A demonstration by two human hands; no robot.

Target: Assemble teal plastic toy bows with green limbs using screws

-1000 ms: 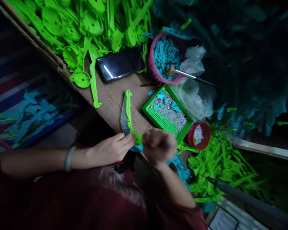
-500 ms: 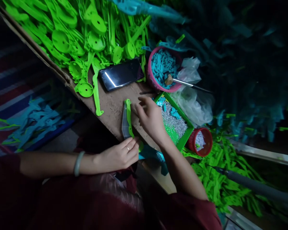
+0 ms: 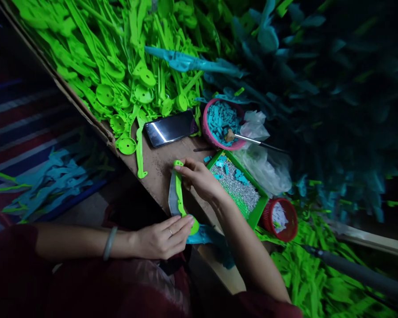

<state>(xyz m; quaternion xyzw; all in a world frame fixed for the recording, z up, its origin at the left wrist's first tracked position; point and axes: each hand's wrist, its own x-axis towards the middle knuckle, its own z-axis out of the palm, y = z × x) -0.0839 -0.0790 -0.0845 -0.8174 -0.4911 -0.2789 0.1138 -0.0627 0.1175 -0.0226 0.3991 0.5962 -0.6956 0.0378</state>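
Lying lengthwise away from the person on the table (image 3: 159, 165), the green strip (image 3: 178, 192) is held at both ends: right hand (image 3: 199, 179) fingers pinched on its far tip, left hand (image 3: 166, 236) fingers pressed flat, together, on its near round end.

On the brown wooden bench (image 3: 159, 165), the right hand (image 3: 199, 179) pinches the far tip of a long bright-green plastic strip (image 3: 178, 190) beside the green tray of silver pins (image 3: 239, 187), while the left hand (image 3: 164, 238) presses its near end.
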